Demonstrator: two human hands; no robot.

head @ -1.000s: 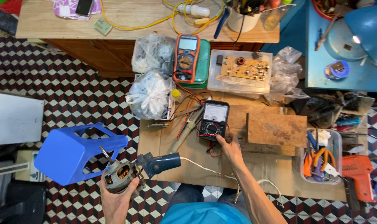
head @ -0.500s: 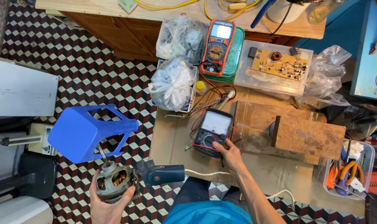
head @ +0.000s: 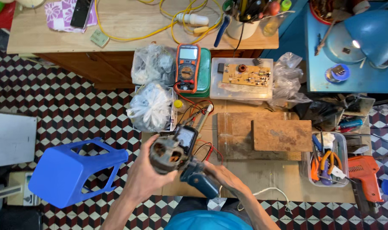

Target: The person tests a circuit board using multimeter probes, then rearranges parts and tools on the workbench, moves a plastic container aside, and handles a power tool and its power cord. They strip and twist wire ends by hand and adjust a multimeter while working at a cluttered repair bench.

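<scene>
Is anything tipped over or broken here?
Yes. The blue plastic stool lies on its side on the checkered floor, legs pointing sideways. The left hand and right hand hold a power tool with its motor windings bare, no casing there.

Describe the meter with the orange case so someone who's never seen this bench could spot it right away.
Start at the long wooden table along the top. Just below its front edge, the orange meter lies on a green box, left of the clear box with the circuit board. Its bright orange rim sets it apart from the black meter nearer the hands.
</scene>
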